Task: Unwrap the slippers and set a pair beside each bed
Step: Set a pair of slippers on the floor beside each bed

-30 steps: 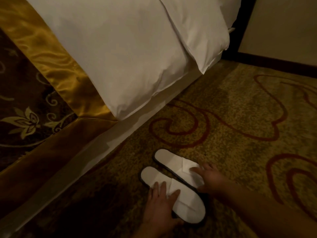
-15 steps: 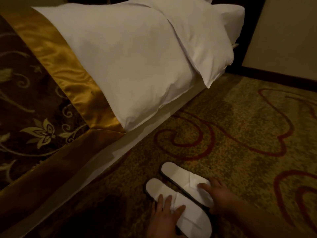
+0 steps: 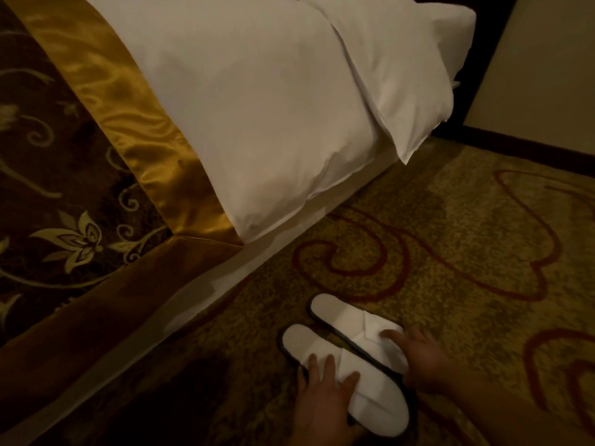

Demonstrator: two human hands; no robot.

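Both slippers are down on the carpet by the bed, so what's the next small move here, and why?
Probably lift both hands away. The left hand and right hand rest flat on the two white slippers, which already lie unwrapped, side by side, on the carpet beside the bed.

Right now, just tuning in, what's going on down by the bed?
A person is setting a pair of white slippers on the patterned carpet beside the bed. The left hand rests flat on the nearer slipper, fingers over its strap. The right hand touches the toe end of the farther slipper. Both slippers lie unwrapped, side by side, heels toward the bed. No wrapper is in view.
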